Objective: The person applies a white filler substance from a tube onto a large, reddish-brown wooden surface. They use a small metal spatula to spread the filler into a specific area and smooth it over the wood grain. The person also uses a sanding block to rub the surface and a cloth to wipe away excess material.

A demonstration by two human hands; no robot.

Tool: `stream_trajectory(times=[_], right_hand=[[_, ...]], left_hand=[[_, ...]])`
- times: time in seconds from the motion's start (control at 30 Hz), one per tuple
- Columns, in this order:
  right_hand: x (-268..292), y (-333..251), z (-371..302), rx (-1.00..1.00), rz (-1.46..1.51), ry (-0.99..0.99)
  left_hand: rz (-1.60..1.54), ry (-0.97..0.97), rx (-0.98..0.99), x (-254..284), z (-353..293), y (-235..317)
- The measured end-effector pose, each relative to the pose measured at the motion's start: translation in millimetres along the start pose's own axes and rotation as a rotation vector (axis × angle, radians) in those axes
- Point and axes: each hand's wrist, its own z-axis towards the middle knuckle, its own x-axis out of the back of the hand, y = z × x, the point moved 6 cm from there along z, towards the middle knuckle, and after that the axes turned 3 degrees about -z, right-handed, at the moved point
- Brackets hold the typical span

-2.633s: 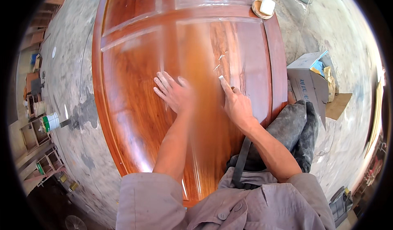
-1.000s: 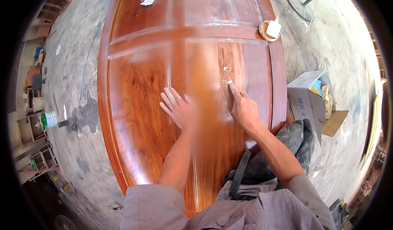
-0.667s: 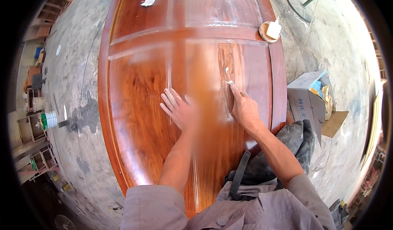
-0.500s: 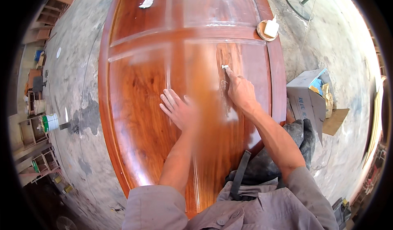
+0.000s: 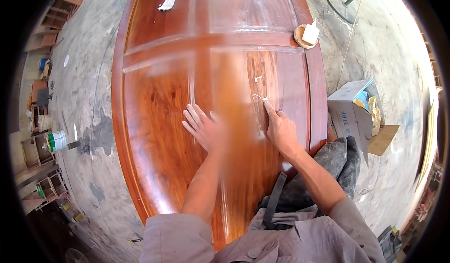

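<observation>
Head view, straight down: resting the left hand flat on the panel, with fingers spread, grasping nothing. Across to the right hand: curled, with index finger stretched forward, apparently pinching a little white piece, partly hidden in the grip. On to the panel: running from the top of the view down to the lap, glossy and red-brown, with raised mouldings. Looks heavy and stiff, probably slippery on the polished face and easy to scratch; better gripped by the outer edges. As for the white piece: surely light, best pinched at the end away from the wood; cannot tell whether stiff or soft. Just ahead, white scraps on the streaky strip. And for writing: blue characters on the box, right of the panel. No label to make out on the bottle in the dish at the right edge. Far left, a white-and-green bucket, too small to read.
</observation>
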Motion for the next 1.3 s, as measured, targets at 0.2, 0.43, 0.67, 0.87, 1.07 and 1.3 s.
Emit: stream_trajectory(times=[0.2, 0.43, 0.67, 0.87, 1.07, 1.3], right_hand=[[10.2, 2.0, 33.9, 0.035, 0.01, 0.119], [13.8, -5.7, 10.7, -0.032, -0.007, 0.095], [15.8, -8.8, 5.0, -0.036, 0.02, 0.05], [14.8, 3.3, 49.2, -0.011, -0.026, 0.067], [16.4, -6.9, 30.0, -0.039, -0.028, 0.031], [4.3, 4.8, 35.6, -0.013, -0.05, 0.068]], left_hand=[[-0.016, 0.018, -0.035, -2.0, -2.1, 8.7], [-0.012, 0.002, -0.016, -0.1, 1.2, 4.2], [0.021, -0.017, -0.001, -1.9, -1.3, -1.3], [-0.008, 0.007, -0.012, -1.7, 0.0, 7.0], [0.003, -0.014, 0.007, -0.5, -0.1, 1.0], [0.01, -0.009, 0.001, -1.3, 0.1, 0.9]])
